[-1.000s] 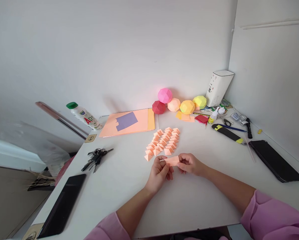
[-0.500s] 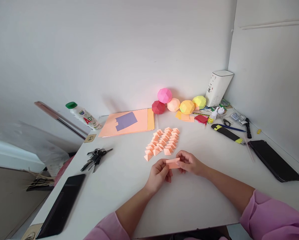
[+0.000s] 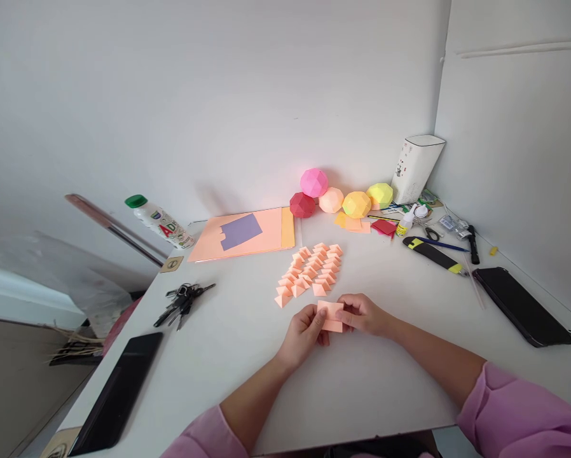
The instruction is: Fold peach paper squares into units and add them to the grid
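Between my two hands is a small peach square of paper (image 3: 332,318) with a crease running across it. My left hand (image 3: 304,331) pinches its left edge, thumb on top. From the other side my right hand (image 3: 362,315) grips the right edge, fingers partly hidden behind the sheet. Just beyond my hands, several folded peach paper pieces (image 3: 309,270) are lined up in slanting rows on the white table (image 3: 228,375).
Paper balls (image 3: 357,204) stand along the wall. Coloured sheets (image 3: 204,238) and keys (image 3: 185,298) lie left, near a bottle (image 3: 159,219) and black phone (image 3: 118,394). On the right are a glue bottle (image 3: 406,222), utility knife (image 3: 433,254) and black case (image 3: 524,305).
The paper, earlier seen as a narrow folded strip, now faces me as a fuller square with a crease. Both hands have stayed nearly in place.
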Demonstrator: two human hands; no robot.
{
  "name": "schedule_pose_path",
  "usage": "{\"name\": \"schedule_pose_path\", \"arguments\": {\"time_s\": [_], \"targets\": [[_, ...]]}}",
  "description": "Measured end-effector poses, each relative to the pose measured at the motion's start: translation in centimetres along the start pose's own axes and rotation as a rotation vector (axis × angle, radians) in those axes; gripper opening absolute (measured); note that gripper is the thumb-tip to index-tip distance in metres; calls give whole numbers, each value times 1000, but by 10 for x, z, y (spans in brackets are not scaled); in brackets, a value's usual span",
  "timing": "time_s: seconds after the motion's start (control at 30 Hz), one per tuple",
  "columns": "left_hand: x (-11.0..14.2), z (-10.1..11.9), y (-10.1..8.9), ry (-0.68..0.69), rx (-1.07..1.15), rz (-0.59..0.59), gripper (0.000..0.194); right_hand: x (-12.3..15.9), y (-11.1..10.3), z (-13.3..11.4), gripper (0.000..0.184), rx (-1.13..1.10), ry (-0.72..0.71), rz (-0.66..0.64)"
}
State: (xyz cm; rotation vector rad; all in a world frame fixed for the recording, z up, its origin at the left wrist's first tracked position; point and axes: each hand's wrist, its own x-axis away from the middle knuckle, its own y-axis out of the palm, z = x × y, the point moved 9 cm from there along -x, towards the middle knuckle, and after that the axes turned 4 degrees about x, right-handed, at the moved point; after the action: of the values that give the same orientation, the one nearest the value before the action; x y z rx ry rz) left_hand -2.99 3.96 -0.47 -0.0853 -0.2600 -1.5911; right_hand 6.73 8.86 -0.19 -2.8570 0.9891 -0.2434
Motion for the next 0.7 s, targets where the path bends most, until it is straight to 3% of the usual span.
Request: {"name": "schedule_pose_path", "arguments": {"time_s": [0.23, 0.5, 0.7], "targets": [[2, -5, 10, -20, -69, -87, 36, -2, 1, -5, 25, 77, -73, -17], [3, -5, 2, -66, 7, -11, 33, -1, 0, -2, 29, 78, -58, -21], [1, -2, 0, -27, 108, 25, 39, -1, 5, -6, 21, 130, -77, -54]]}}
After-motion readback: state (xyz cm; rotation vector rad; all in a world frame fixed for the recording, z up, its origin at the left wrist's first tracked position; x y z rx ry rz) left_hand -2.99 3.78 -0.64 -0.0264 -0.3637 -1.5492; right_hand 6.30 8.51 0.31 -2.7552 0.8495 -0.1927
